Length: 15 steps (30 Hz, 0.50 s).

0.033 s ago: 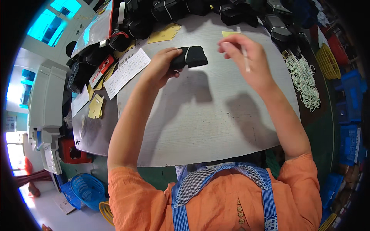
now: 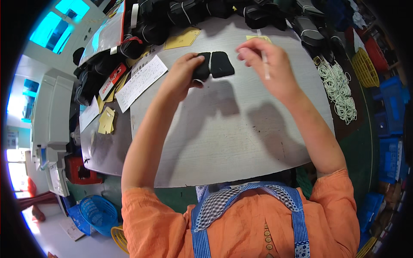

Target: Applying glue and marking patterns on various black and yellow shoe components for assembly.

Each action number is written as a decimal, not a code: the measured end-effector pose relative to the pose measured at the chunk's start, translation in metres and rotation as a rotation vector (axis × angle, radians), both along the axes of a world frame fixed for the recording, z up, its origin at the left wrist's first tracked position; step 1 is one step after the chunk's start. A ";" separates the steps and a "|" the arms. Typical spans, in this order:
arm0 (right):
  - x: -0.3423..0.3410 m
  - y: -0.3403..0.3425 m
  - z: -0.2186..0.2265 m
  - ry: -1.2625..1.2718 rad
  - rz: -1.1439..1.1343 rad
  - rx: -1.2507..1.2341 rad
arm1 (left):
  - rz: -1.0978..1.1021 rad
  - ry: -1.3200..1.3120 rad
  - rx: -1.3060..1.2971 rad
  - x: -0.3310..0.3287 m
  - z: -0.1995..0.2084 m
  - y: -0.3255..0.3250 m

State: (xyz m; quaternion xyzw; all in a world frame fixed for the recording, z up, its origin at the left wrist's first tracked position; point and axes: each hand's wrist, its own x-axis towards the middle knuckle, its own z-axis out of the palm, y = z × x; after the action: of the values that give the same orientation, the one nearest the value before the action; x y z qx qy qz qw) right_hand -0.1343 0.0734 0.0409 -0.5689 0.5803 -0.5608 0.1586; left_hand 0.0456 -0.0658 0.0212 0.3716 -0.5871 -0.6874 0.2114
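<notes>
My left hand (image 2: 183, 74) grips a black bundle (image 2: 222, 64), which looks like stacked fabric pieces, by its left end. A thin white band (image 2: 210, 62) runs round the middle of the bundle. The bundle is held above the table, and its shadow falls below it. To its right, apart from it, my right hand (image 2: 272, 64) is raised with fingers curled. A thin white stick (image 2: 266, 69) passes through these fingers, one end pointing away from me and the other toward me; its exact kind is unclear.
Banded black bundles (image 2: 183, 13) line the far edge of the pale table (image 2: 215, 146). Yellow paper pieces (image 2: 183, 38) and a written sheet (image 2: 142, 81) lie to the left. White elastic loops (image 2: 337, 90) hang at the right edge. Blue baskets (image 2: 99, 213) stand on the floor.
My right hand has shifted slightly left, nearer the bundle, with the white stick. The bundle has turned a little in my left hand, showing more of its broad face.
</notes>
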 end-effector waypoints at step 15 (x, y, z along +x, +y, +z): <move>0.003 0.024 -0.024 -0.766 0.156 0.336 | -0.144 -0.248 -0.737 -0.017 -0.031 0.056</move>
State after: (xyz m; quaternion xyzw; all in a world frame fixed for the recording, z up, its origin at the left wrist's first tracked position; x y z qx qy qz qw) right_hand -0.1312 0.0975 0.0174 -0.3279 0.5183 -0.6154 0.4951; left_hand 0.0286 -0.0093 -0.0093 0.3086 -0.8402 -0.3935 0.2094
